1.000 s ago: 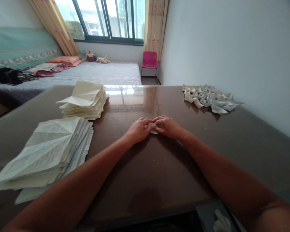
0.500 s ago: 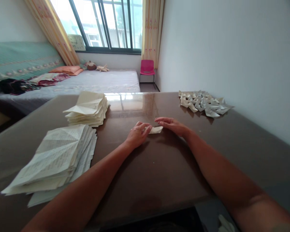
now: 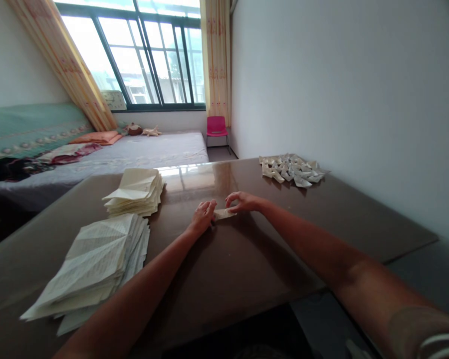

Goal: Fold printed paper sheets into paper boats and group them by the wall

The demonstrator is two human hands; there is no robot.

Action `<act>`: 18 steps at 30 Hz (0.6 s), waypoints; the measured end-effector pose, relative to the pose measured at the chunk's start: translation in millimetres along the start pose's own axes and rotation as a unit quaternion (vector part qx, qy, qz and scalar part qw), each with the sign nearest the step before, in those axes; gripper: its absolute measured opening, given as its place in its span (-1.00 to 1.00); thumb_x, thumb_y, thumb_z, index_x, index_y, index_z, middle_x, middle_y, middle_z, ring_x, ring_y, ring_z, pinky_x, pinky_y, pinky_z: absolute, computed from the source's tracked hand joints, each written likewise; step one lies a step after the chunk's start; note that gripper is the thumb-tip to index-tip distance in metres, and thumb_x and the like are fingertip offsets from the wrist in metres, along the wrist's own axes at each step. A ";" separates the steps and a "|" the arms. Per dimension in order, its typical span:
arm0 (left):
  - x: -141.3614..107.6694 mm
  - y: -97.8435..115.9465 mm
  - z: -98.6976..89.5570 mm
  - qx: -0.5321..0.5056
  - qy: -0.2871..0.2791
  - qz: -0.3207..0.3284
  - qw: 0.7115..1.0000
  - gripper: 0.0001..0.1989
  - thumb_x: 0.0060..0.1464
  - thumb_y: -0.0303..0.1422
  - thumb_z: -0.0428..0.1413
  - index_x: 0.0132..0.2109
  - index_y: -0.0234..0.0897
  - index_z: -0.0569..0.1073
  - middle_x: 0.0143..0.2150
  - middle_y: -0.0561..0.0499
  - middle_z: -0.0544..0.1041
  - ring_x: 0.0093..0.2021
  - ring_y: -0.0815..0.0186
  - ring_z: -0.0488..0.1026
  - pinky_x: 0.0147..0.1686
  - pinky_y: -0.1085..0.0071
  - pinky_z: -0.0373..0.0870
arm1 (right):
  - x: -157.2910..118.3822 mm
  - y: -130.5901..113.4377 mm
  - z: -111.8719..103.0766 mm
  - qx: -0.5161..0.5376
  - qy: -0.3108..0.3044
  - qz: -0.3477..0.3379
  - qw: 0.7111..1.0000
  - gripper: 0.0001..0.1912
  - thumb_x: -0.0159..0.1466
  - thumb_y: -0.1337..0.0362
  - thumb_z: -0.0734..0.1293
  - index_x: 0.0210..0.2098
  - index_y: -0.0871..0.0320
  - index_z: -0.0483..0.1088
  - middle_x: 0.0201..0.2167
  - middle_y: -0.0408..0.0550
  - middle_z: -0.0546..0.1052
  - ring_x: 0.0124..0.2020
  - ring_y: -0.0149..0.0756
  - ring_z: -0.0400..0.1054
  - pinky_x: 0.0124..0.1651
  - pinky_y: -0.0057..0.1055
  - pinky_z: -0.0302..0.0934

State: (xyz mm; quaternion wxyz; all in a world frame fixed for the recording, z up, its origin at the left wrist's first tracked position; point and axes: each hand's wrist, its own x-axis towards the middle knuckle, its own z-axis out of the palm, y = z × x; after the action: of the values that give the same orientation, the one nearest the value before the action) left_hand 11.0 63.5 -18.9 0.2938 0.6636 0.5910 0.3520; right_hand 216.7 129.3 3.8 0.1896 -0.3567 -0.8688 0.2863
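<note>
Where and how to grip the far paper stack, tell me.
Probably grip the far paper stack by its right side, coming from the right. The layered edges face bare table, while a top sheet juts out left and the nearer stack crowds the front. The sheets look loose, so pinch firmly, thumb on top.

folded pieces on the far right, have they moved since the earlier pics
No. The folded pieces sit at the same far part of the table, beside the wall; only the camera view has shifted.

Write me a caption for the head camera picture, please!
Two hands hold a small folded paper beside stacks of creased sheets.
</note>
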 end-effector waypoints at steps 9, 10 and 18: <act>-48.9 -4.2 -4.3 0.065 -0.015 0.054 0.996 -0.59 0.19 -0.12 -0.10 0.08 -0.21 0.34 0.09 -0.12 0.26 -0.40 0.41 0.46 -0.50 0.41 0.48 | -34.1 12.6 1.3 -0.125 0.129 0.070 0.981 -0.83 0.17 0.22 0.35 -0.27 0.07 0.56 -0.17 -0.09 0.58 -0.13 -0.26 0.40 -0.07 -0.40 0.22; -58.7 -4.7 -3.5 0.079 -0.012 0.067 0.995 -0.60 0.19 -0.11 -0.10 0.07 -0.19 0.35 0.10 -0.11 0.27 -0.39 0.39 0.47 -0.42 0.36 0.51 | -46.3 21.1 -11.2 -0.139 0.146 0.095 0.975 -0.79 0.20 0.21 0.32 -0.24 0.09 0.56 -0.20 -0.07 0.59 -0.17 -0.27 0.41 -0.11 -0.42 0.23; -75.0 -2.4 -0.5 0.162 0.008 0.094 0.982 -0.69 0.19 -0.19 -0.10 -0.04 -0.12 0.43 0.06 -0.02 0.40 -0.29 0.32 0.52 -0.21 0.32 0.47 | -142.2 101.9 -119.8 -0.272 0.290 0.346 0.850 -0.74 0.21 0.21 0.25 -0.39 0.16 0.55 -0.02 0.12 0.49 0.07 0.00 0.21 0.00 -0.11 0.17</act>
State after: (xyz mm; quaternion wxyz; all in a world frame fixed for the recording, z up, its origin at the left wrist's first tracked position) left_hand 5.2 -10.5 -29.5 0.1433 0.7520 0.5775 0.2835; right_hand 428.6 128.3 13.1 0.2165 -0.7386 -0.6377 -0.0307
